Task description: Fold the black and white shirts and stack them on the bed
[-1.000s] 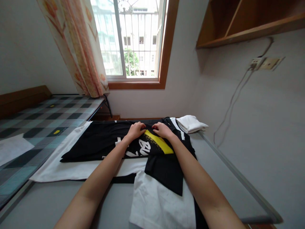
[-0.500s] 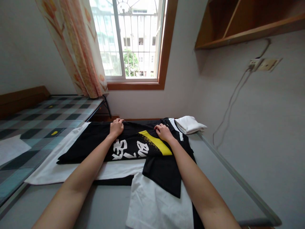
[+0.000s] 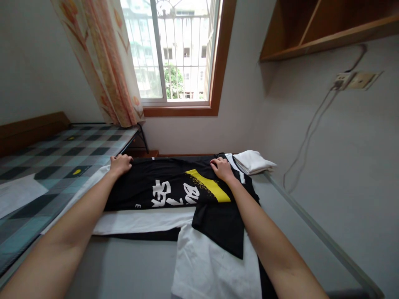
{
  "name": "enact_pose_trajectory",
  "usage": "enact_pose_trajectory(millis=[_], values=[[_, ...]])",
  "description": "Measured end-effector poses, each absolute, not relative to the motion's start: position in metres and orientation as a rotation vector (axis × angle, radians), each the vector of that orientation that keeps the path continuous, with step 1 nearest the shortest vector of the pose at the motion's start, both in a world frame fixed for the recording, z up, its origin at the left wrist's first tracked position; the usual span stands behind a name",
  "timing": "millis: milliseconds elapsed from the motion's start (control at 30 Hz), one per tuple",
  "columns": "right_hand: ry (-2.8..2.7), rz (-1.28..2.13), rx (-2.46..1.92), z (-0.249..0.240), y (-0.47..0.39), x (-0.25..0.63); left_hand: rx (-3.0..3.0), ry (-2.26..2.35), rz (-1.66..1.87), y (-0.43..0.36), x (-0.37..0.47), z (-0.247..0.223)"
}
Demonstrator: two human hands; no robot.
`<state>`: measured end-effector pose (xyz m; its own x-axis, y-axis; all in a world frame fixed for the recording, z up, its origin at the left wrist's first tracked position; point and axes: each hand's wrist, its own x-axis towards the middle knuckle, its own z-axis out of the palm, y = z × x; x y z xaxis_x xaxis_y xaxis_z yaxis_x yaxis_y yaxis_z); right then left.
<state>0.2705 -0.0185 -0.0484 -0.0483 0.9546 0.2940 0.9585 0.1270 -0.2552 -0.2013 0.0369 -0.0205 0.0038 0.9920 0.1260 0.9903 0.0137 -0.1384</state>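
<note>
A black T-shirt (image 3: 140,176) with white lettering and a yellow stripe lies folded lengthwise, one sleeve pointing toward me. Its far edge on the left is under my left hand (image 3: 122,165), whose fingers are curled over the cloth. My right hand (image 3: 222,168) is closed on the far edge nearer the collar, fingertips bent into the fabric. Beneath it a white garment (image 3: 215,265) spreads out, its sleeve toward me. A strip of black cloth (image 3: 149,236) shows below the white one. My left forearm covers the lower left of the shirt.
The clothes lie on a grey surface (image 3: 134,265). A folded white cloth (image 3: 254,162) sits at its far right corner. On the left stands a bed (image 3: 93,145) with a checked cover and white sheet (image 3: 21,191). A wooden shelf (image 3: 330,37) hangs above right.
My left hand has slid left along the shirt's far edge, from above the lettering to near its left end. The right hand stays close to the collar. The view has shifted slightly.
</note>
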Motion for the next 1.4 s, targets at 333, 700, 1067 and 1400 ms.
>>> enact_pose_trajectory(millis=[333,700,1067,1400], values=[[-2.122,0.102,-2.012,-0.020,0.047,0.289,-2.117,-2.155,-0.037,0.028,-0.241,-0.003],[-2.015,0.122,-2.194,-0.019,0.051,0.285,-2.320,-2.148,-0.540,0.008,-0.273,0.038],[-1.717,0.323,-1.957,0.003,0.042,0.313,-2.394,-2.315,-0.359,-0.008,-0.266,0.067],[-1.620,0.566,-1.539,0.020,0.001,0.337,-2.187,-2.423,-0.693,-0.029,-0.262,0.062]])
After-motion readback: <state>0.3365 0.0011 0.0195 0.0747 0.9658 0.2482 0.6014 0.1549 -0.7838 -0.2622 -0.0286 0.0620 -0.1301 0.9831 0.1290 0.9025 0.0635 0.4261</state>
